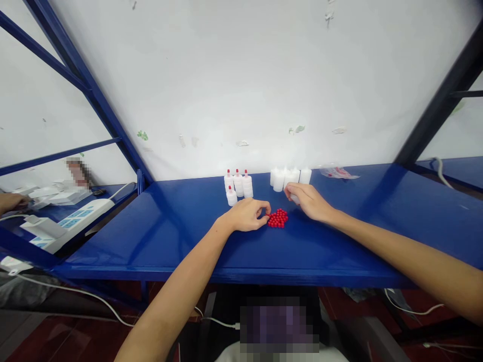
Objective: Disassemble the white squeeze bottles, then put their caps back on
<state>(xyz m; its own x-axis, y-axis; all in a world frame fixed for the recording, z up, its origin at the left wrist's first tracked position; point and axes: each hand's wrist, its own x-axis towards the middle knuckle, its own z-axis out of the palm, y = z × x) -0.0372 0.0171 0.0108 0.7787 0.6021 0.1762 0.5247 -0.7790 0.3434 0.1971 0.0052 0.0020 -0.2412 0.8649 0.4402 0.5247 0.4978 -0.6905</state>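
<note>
My left hand [249, 215] is at the left edge of a loose cluster of small red caps [277, 218] on the blue table. Its thumb and forefinger close on one red cap [268, 216] there. My right hand [310, 201] grips a small white bottle [295, 199], mostly hidden by the fingers, just behind and right of the cluster. Several white bottles with red caps [247, 185] stand upright beyond my left hand. Behind my right hand is a group of uncapped white bottles [278, 181], partly covered by the fingers.
A clear plastic bag [338, 172] with red pieces lies at the back right by the wall. Blue frame posts [109, 120] rise at the left. Beyond them are a white power strip [75, 221] and another person's hand [13, 202]. White cables hang below the table [181, 246].
</note>
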